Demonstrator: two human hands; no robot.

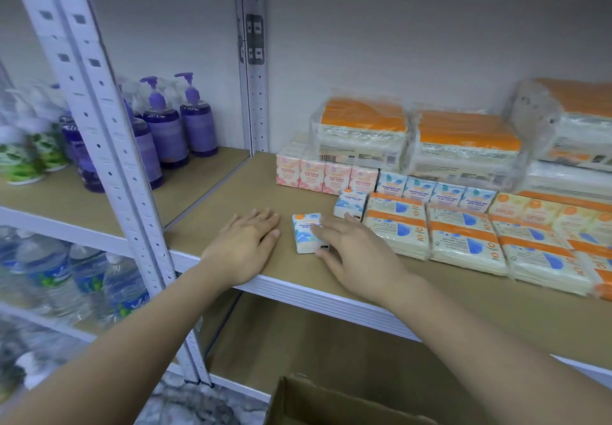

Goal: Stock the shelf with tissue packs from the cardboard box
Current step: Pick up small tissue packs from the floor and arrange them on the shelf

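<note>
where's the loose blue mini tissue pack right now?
Head view, centre: blue mini tissue pack lies on the shelf between both hands, right hand touching it, left hand flat beside.

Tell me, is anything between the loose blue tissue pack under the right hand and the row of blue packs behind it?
Yes. Another loose blue pack stands between the blue tissue pack touched by the right hand and the row of blue packs. The left hand rests flat on the shelf, aside.
</note>
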